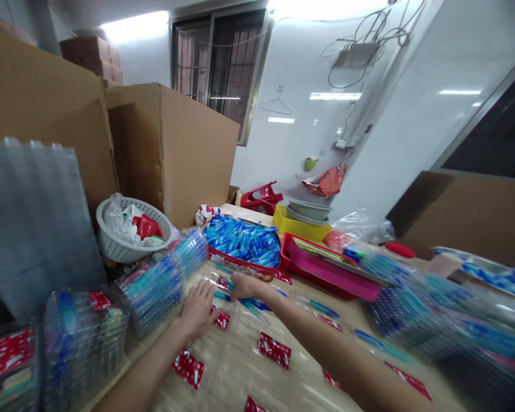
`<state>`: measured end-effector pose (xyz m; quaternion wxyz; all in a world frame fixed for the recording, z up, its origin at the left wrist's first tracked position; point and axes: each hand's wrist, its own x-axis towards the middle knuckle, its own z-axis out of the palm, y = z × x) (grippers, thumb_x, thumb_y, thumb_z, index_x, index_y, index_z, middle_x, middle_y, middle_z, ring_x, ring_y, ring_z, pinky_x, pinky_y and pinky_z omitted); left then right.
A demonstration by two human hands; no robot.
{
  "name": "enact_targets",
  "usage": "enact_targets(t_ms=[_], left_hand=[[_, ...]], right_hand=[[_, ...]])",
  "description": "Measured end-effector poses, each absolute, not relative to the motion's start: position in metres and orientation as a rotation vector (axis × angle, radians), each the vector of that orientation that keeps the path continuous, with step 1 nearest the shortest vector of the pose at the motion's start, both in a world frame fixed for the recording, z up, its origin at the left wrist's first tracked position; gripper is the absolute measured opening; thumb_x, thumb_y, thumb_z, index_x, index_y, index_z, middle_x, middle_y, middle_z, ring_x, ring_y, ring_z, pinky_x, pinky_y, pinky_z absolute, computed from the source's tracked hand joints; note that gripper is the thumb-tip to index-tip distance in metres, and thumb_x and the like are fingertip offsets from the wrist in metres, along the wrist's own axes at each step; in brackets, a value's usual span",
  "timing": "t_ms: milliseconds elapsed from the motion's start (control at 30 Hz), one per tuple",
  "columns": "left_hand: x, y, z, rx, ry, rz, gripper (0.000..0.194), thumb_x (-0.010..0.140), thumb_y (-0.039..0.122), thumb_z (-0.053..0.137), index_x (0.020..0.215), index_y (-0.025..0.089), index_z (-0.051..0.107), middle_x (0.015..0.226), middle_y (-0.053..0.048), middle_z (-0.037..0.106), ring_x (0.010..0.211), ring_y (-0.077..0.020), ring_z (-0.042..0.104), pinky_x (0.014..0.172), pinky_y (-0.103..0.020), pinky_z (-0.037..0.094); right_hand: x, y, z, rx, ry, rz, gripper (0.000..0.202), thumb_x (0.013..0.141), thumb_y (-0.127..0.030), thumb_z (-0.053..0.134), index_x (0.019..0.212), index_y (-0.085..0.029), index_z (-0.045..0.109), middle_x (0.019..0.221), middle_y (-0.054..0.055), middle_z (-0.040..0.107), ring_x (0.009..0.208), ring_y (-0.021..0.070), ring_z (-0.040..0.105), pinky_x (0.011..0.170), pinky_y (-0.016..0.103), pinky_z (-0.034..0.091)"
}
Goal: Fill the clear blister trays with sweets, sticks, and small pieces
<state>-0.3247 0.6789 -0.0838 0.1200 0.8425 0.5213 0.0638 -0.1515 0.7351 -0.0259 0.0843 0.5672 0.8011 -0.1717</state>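
My left hand (198, 307) lies with fingers stretched over clear plastic trays on the table. Beside it my right hand (243, 286) is closed, fingers curled down around slim blue pens (254, 306); how many it grips is hidden. Red packets with white dots (274, 349) and more blue pens (325, 309) sit in clear trays (236, 349) spread over the table, blurred by motion. Just beyond my hands stands a red box (253, 270) heaped with blue pens (242, 237).
On the left are stacked clear trays (154, 286) and a pale basket (129, 252) with plastic bags. A red bin (321, 283) holding a pink tray (332, 269) stands right of the box, before a yellow basket (302, 228). More filled trays (438, 309) lie at right. Large cartons (197, 154) stand behind.
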Motion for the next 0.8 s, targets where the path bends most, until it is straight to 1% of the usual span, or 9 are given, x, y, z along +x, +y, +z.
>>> enact_targets(t_ms=[167, 300, 367, 467, 667, 800], left_hand=[[-0.322, 0.689, -0.088, 2.496, 1.485, 0.202, 0.067, 0.085, 0.043, 0.039, 0.143, 0.011, 0.024, 0.152, -0.016, 0.017, 0.141, -0.0302, 0.01, 0.112, -0.051, 0.017], [-0.317, 0.698, -0.088, 2.499, 1.465, 0.146, 0.067, 0.085, 0.048, 0.037, 0.142, 0.015, 0.027, 0.152, -0.014, 0.017, 0.141, -0.0308, 0.01, 0.111, -0.056, 0.013], [-0.315, 0.7, -0.087, 2.5, 1.444, 0.127, 0.068, 0.085, 0.05, 0.037, 0.142, 0.016, 0.027, 0.152, -0.014, 0.016, 0.14, -0.0312, 0.01, 0.111, -0.056, 0.012], [-0.312, 0.699, -0.088, 2.511, 1.45, 0.152, 0.068, 0.086, 0.049, 0.036, 0.143, 0.014, 0.025, 0.152, -0.014, 0.017, 0.141, -0.0307, 0.01, 0.111, -0.056, 0.012], [-0.308, 0.68, -0.094, 2.59, 1.431, 0.216, 0.062, 0.086, 0.045, 0.039, 0.139, 0.013, 0.032, 0.152, -0.016, 0.016, 0.141, -0.0304, 0.01, 0.111, -0.056, 0.013], [-0.308, 0.658, -0.087, 2.637, 1.357, 0.216, 0.061, 0.087, 0.045, 0.038, 0.138, 0.012, 0.034, 0.151, -0.016, 0.02, 0.141, -0.0301, 0.01, 0.112, -0.055, 0.014]], right_hand=[[-0.118, 0.732, -0.02, 1.716, 2.417, -0.511, 0.028, 0.062, -0.026, 0.07, 0.088, -0.015, 0.07, 0.079, 0.002, 0.069, 0.067, 0.0159, 0.06, 0.052, 0.02, 0.04], [-0.101, 0.722, -0.027, 1.697, 2.465, -0.468, 0.019, 0.062, -0.021, 0.068, 0.079, -0.013, 0.069, 0.074, 0.002, 0.067, 0.064, 0.0139, 0.057, 0.051, 0.02, 0.036], [-0.097, 0.717, -0.033, 1.681, 2.495, -0.435, 0.014, 0.062, -0.016, 0.065, 0.075, -0.012, 0.068, 0.071, 0.002, 0.066, 0.061, 0.0132, 0.055, 0.052, 0.02, 0.035], [-0.096, 0.709, -0.042, 1.662, 2.549, -0.403, 0.014, 0.064, -0.013, 0.062, 0.077, -0.012, 0.067, 0.073, 0.003, 0.065, 0.063, 0.0129, 0.053, 0.054, 0.021, 0.033], [-0.1, 0.705, -0.05, 1.677, 2.629, -0.474, 0.011, 0.069, -0.021, 0.066, 0.076, -0.012, 0.066, 0.071, 0.002, 0.062, 0.064, 0.0118, 0.051, 0.057, 0.021, 0.033], [-0.083, 0.702, -0.033, 1.765, 2.643, -0.544, 0.011, 0.07, -0.021, 0.066, 0.078, -0.014, 0.065, 0.074, 0.0, 0.062, 0.067, 0.0113, 0.052, 0.058, 0.019, 0.034]])
